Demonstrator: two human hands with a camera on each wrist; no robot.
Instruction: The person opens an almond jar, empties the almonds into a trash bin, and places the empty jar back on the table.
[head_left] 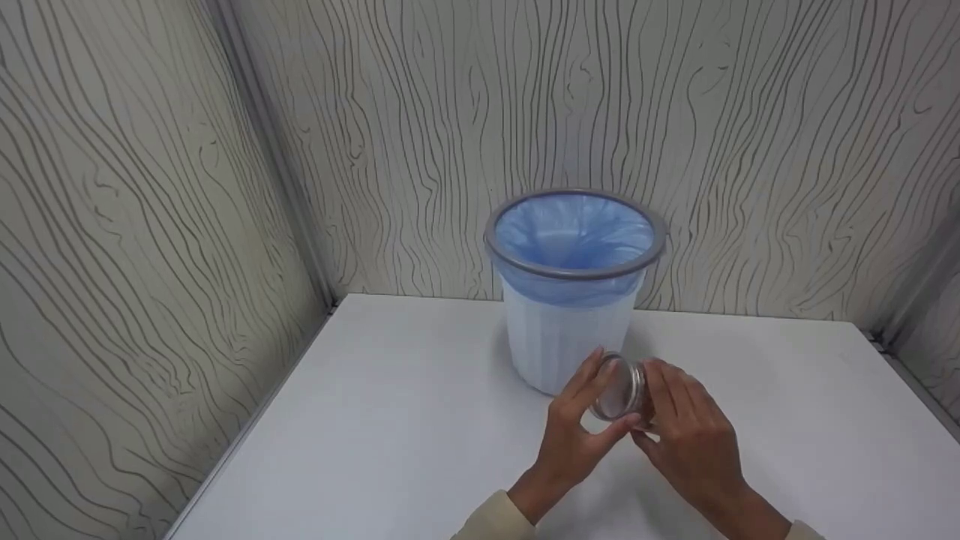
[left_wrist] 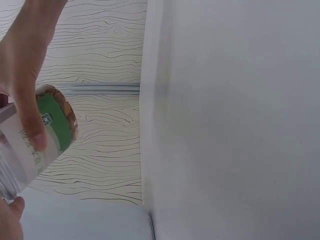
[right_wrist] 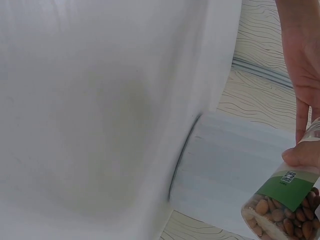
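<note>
A clear jar of almonds [right_wrist: 285, 212] with a green and white label is held tilted between both hands, above the table. My right hand [head_left: 691, 431] grips the jar's body, its thumb lying across the label [left_wrist: 59, 120] in the left wrist view. At the other end, my left hand [head_left: 574, 439] holds the round, see-through lid [head_left: 616, 390] between thumb and fingers. Whether the lid is seated on the jar or loose, I cannot tell. Almonds show through the wall at the bottom end of the jar in the right wrist view.
A white bin [head_left: 566, 337] with a blue bag [head_left: 577, 232] and a grey rim ring [head_left: 577, 274] stands just beyond the hands. It is on a white table [head_left: 390, 420], enclosed by wood-grain patterned panels [head_left: 420, 150] behind and at the sides.
</note>
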